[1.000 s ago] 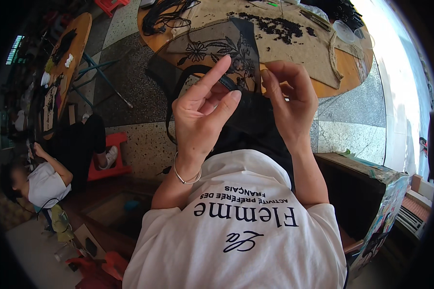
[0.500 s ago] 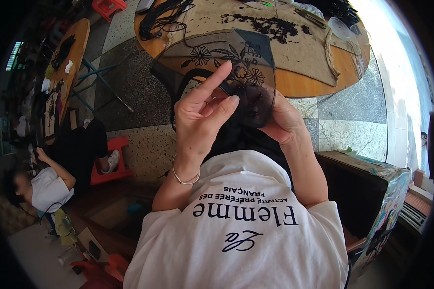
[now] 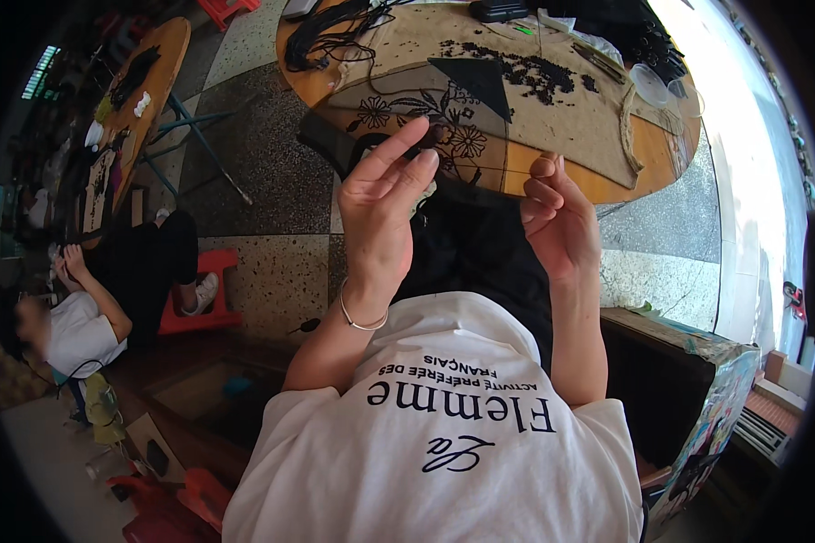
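Observation:
Sheer black fabric with dark embroidered flowers and leaves hangs in front of the table's near edge. A more solid dark triangle lies along its far side. My left hand grips the fabric's near part, with thumb and forefinger stretched along a dark bunched spot; the other fingers are partly hidden. To the right, my right hand is raised apart from the fabric, thumb and fingertips pinched together. A thin thread runs taut from the fabric to that pinch. Whether a needle is there too is too small to tell.
On the round wooden table lies a tan cloth scattered with small black beads. Black cords and a clear round dish rest there too. A person sits at left near another table. An open box stands at right.
My right hand has come out from behind the fabric and moved right, drawing out a thread. The fabric hangs flatter, and my left hand keeps its hold.

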Tool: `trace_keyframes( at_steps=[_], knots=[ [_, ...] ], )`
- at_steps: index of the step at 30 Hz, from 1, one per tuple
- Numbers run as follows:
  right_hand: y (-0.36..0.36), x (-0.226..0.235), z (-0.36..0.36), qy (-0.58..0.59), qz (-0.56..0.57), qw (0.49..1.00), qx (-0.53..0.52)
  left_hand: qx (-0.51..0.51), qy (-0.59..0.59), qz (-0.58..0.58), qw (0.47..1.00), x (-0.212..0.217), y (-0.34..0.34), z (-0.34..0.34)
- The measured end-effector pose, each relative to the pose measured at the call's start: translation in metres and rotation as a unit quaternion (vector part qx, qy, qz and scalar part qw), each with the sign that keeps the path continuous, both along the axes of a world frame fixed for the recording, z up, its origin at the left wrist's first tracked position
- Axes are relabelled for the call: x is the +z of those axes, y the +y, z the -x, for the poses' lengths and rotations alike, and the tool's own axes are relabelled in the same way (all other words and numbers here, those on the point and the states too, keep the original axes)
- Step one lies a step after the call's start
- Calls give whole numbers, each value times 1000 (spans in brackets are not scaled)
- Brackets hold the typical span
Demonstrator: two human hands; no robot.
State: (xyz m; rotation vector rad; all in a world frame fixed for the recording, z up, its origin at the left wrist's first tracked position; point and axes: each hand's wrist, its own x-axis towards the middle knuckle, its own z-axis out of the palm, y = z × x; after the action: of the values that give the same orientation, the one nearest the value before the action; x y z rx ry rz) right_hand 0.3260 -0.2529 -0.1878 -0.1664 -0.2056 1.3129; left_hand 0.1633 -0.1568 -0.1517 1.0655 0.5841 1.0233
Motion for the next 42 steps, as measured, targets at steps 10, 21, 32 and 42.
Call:
trace_keyframes(
  at_steps=[10, 21, 32, 42],
  knots=[
    [-43, 10, -67, 150, -88, 974, -145, 4, -112, 133, 985, 2, 15, 11],
    [-270, -28, -299, 38, 23, 908, -416, 117, -59, 51, 990, 5, 66, 55],
    [-412, -41, -369, -215, 567, 380, -698, 216, -27, 58, 974, 12, 152, 183],
    [-423, -48, -340, -285, 724, 204, -594, 196, -43, 103, 974, 25, 183, 258]
  ],
)
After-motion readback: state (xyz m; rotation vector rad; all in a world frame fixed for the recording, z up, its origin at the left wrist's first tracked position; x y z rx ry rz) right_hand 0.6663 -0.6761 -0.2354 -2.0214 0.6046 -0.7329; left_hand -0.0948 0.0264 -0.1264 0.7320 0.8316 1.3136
